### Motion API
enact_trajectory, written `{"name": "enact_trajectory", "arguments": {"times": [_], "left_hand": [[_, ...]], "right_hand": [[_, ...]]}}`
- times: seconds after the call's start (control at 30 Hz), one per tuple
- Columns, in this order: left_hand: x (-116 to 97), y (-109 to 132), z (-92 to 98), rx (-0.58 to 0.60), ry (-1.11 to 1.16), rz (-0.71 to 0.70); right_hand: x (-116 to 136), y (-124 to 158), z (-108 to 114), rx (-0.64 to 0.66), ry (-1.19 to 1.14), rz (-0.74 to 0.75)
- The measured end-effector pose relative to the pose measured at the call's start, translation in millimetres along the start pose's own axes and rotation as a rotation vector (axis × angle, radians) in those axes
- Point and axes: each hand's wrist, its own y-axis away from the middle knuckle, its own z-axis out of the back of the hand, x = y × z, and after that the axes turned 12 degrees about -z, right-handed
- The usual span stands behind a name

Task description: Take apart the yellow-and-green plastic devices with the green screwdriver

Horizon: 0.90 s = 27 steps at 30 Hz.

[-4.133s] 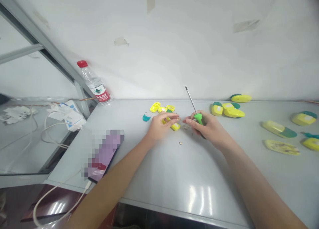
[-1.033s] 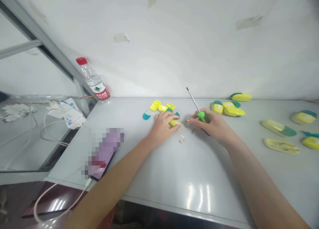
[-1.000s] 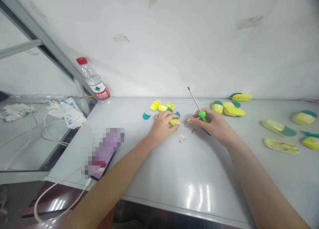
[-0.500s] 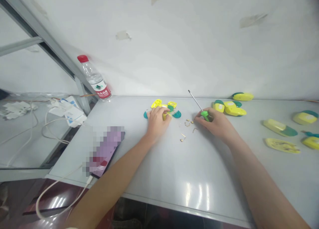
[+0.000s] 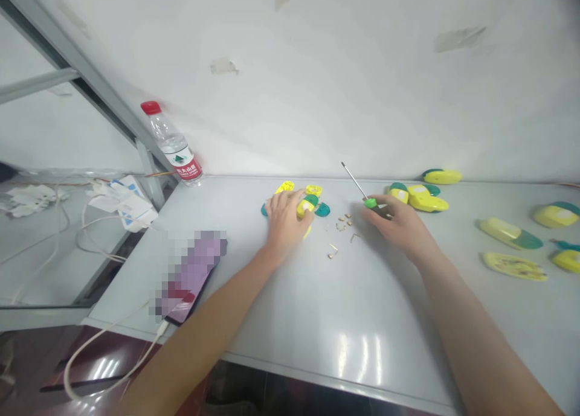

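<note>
Screwdriver (image 5: 370, 203) pinched in R hand (image 5: 401, 226); L hand (image 5: 285, 220) spread, pressing yellow casing (image 5: 306, 208); brass bits (image 5: 343, 226) lie between hands on bench (image 5: 362, 319)

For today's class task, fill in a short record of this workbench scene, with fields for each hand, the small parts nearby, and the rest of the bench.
Left hand: on a yellow plastic piece, beside a teal plastic piece
Right hand: holds a green-handled screwdriver
Small parts: small brass parts lying between the hands on the white tabletop
Rest: yellow-and-green plastic shells, a red-capped water bottle, a pixelated phone
</note>
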Motion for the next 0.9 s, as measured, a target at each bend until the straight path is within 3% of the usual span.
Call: {"name": "enact_trajectory", "arguments": {"times": [0.23, 0.53, 0.67, 0.8, 0.9], "left_hand": [[3, 2, -4.0, 0.063, 0.002, 0.015], [6, -1, -3.4, 0.022, 0.114, 0.008], [5, -5, -0.4, -0.174, 0.473, 0.054], [5, -11, 3.6, -0.280, 0.965, 0.280], [5, -14, 6.5, -0.331, 1.152, 0.410]], "right_hand": [[-7, -4, -1, -0.001, -0.025, 0.017], [1, 0, 1, -0.038, -0.119, -0.004], [9, 7, 2, 0.063, -0.239, -0.036], [11, 11, 8, 0.215, -0.416, -0.064], [11, 12, 13, 0.356, -0.608, -0.083]]}}
